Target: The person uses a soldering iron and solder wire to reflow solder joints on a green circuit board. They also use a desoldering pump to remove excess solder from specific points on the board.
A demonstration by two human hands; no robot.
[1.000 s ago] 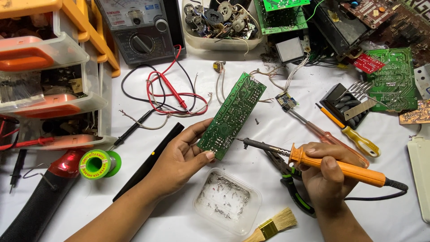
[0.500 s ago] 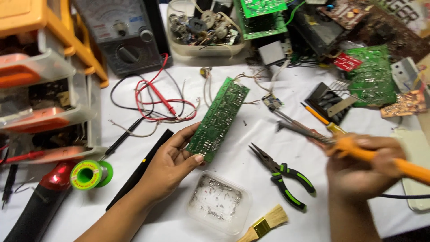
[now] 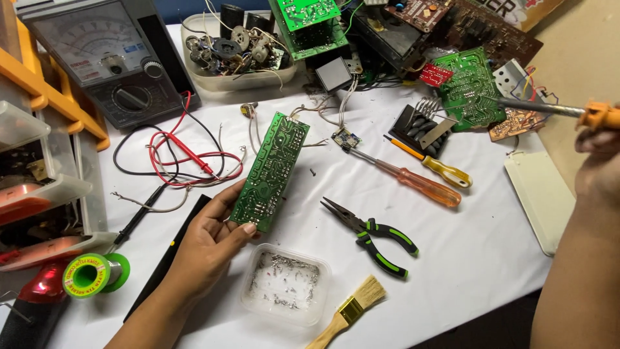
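On white cloth, left hand point(image 3: 210, 249) holds circuit board point(image 3: 271, 169) lengthwise, far end tilted right.

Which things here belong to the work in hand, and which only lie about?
In use:
- long green circuit board, held at its near end by the left hand
- orange-handled soldering iron, held by the right hand

Lying about:
- needle-nose pliers
- two screwdrivers
- brush
- solder spool
- analog multimeter

You're holding a green board point(image 3: 270, 173) and an orange-handled iron point(image 3: 584, 112); green-and-black pliers point(image 3: 373, 238), orange and yellow screwdrivers point(image 3: 413, 181), red and black leads point(image 3: 187, 155) are lying on white cloth point(image 3: 478, 258).
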